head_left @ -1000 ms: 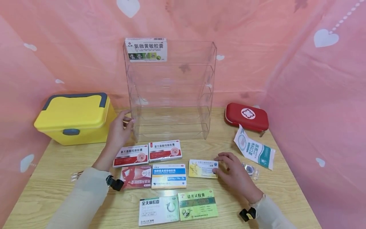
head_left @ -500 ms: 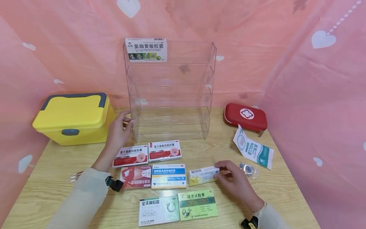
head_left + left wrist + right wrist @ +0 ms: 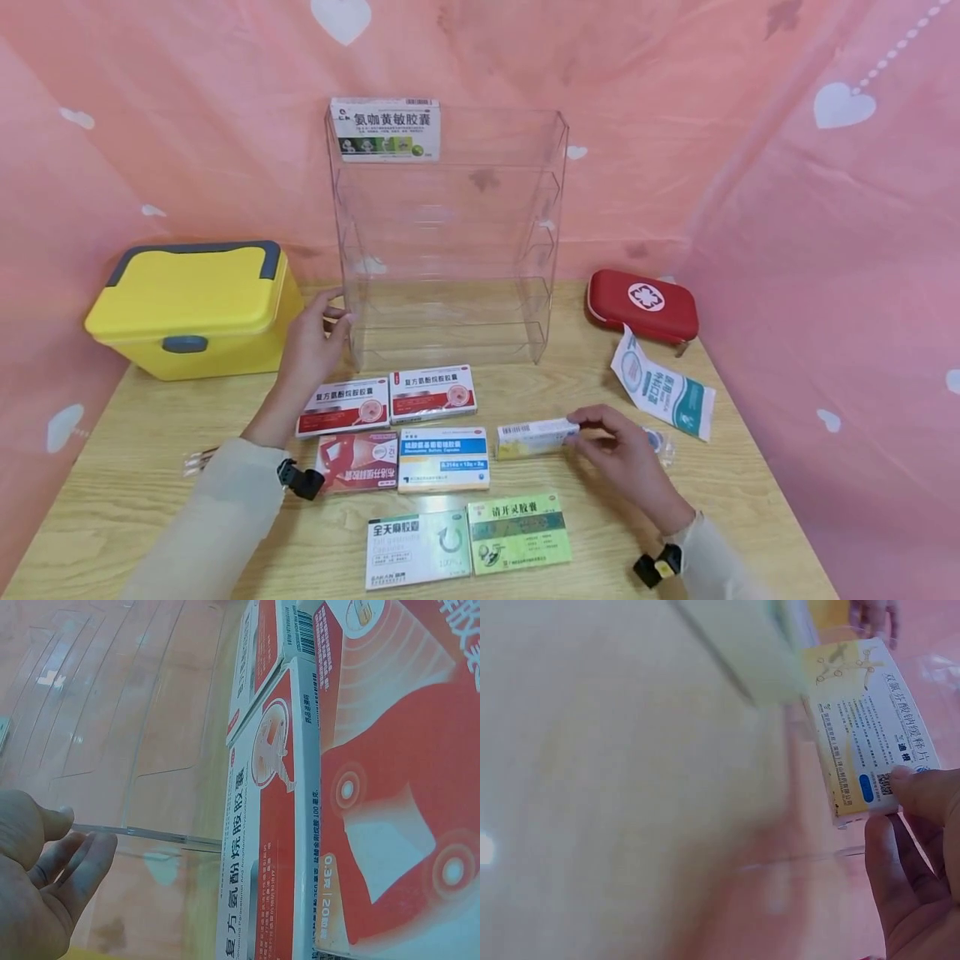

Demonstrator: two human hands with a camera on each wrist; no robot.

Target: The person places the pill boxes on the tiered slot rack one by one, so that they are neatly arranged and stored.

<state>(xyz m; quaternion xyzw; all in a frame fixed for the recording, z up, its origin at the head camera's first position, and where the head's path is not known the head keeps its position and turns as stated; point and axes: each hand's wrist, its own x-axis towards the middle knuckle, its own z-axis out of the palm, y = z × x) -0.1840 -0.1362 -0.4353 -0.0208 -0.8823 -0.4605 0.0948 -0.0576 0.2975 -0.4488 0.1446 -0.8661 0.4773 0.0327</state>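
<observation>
Over the last second the right hand (image 3: 626,462) had changed its hold on the yellow-and-white medicine box (image 3: 534,438): where the box had lain flat on the bench (image 3: 750,500) with the hand resting at its right end, it was now tipped up on its long edge, barcode side facing upward, its right end pinched between thumb and fingers (image 3: 922,796). The box seemed to be lifting just clear of the wood, near the blue-and-white box (image 3: 442,458) to its left, though whether its lower edge still touched the surface could not be told. I judged this to be the start of a pick-up, with the carry yet to come. The left hand (image 3: 311,346) had not moved; its fingers (image 3: 82,862), relaxed and nearly straight, rested against the lower left edge of the clear acrylic rack (image 3: 450,242), seemingly steadying it. One green-and-white box (image 3: 386,129) stood on the rack's top tier, left side; the other tiers looked bare. The yellow case (image 3: 191,308) and red pouch (image 3: 643,304) stayed where they were.
</observation>
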